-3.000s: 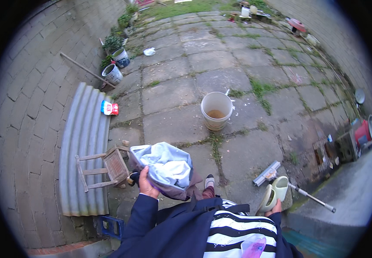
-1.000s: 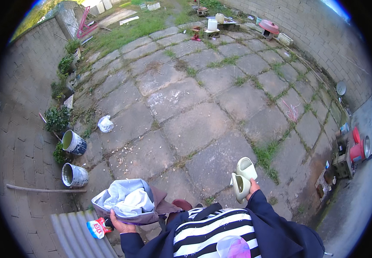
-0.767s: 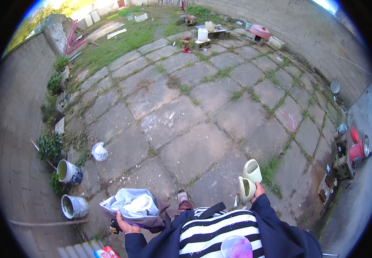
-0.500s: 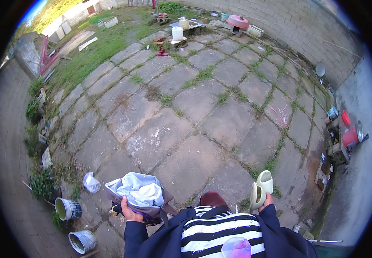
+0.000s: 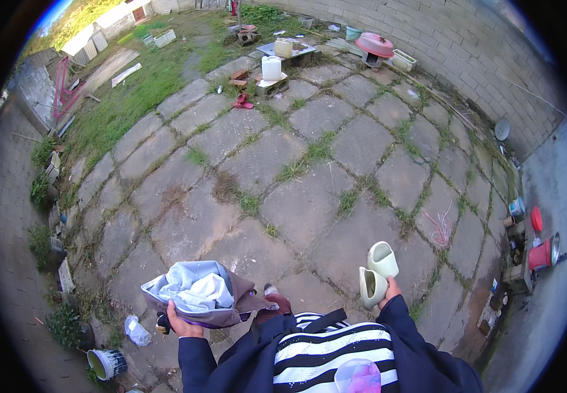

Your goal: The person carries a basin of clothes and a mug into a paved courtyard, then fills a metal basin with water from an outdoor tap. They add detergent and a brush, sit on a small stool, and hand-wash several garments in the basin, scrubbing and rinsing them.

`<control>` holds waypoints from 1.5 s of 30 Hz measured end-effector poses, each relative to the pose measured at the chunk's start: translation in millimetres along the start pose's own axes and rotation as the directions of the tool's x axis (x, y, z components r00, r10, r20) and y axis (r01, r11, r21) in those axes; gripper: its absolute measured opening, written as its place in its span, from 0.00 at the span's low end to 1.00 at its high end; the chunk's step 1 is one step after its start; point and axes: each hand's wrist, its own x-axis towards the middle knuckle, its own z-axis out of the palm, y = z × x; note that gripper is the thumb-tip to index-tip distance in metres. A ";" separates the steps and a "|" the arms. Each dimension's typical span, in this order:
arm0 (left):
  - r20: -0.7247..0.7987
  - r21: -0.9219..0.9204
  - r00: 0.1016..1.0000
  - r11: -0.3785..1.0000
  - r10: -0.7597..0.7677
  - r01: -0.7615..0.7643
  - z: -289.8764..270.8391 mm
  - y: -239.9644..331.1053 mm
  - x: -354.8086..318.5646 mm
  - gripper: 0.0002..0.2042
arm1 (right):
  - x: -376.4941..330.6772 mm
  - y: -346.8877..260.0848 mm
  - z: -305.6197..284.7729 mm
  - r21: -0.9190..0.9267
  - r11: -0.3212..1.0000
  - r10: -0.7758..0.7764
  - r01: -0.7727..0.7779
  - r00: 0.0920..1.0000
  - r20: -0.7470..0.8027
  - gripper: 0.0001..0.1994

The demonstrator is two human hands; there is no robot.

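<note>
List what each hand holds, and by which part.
Left hand grips a bundle of clothes from beneath, at its near edge. Right hand holds a pair of pale green slippers by their near ends.

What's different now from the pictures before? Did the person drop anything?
Nothing was dropped. The person turned and walked on across the paved yard: the buckets and the ridged sheet that were close by have slid out of view, apart from one white bucket at the lower left, and the grass and far wall now show ahead. The left hand still carries the bundle of cloth, the right hand the pale green slippers.
</note>
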 end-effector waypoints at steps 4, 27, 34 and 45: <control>-0.105 0.035 0.994 0.999 -0.006 0.010 45.3 -32.9 119.8 0.29 | 72.3 -42.1 129.7 -0.025 1.000 0.020 -0.017 0.996 0.092 0.23; -0.063 0.094 0.996 0.993 -0.065 0.071 514.7 -200.5 618.3 0.25 | 527.7 -259.2 635.3 -0.192 0.977 0.097 -0.091 0.995 0.024 0.21; -0.102 0.086 0.995 0.996 -0.006 0.015 588.5 -250.2 763.7 0.24 | 678.1 -263.9 841.1 -0.323 0.920 0.293 -0.222 0.938 0.187 0.22; -0.316 0.248 0.920 0.917 -0.230 0.314 712.3 -299.6 969.3 0.21 | 804.4 -211.9 1074.3 -0.457 0.807 0.509 -0.374 0.834 0.215 0.20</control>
